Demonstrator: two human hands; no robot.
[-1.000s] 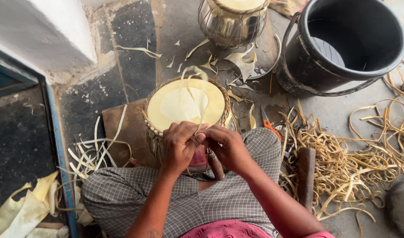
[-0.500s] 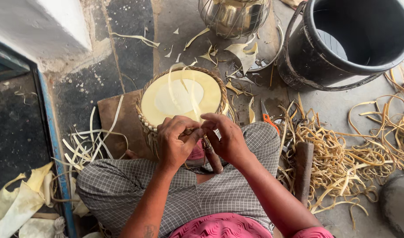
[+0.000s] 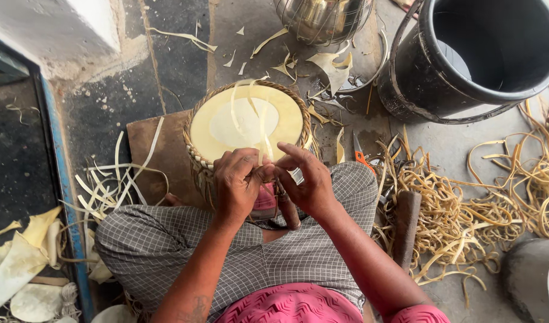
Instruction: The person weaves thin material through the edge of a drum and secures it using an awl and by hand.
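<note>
Between your knees, on the brown board (image 3: 147,157) laid on the stone floor, stands the round pale-yellow drum with a woven cane rim (image 3: 246,122), its flat skin facing straight up at you so its axis runs vertical. You likely keep it there, close to your lap, so the near edge of the rim sits right under your fingers. Your left hand (image 3: 238,185) is clenched around a thin pale strip (image 3: 262,128) at that near edge; the strip rises from your fingers and lies across the skin, pointing away from you. Your right hand (image 3: 307,179) pinches at the same spot, and a dark wooden-handled tool (image 3: 286,209) slants down below it toward your lap; whether that hand grips it, I cannot tell. Further out, a tangle of tan cane strips (image 3: 460,209) lies to your right, a big black bucket (image 3: 484,54) stands beyond, and a shiny metal pot (image 3: 322,18) sits ahead.
</note>
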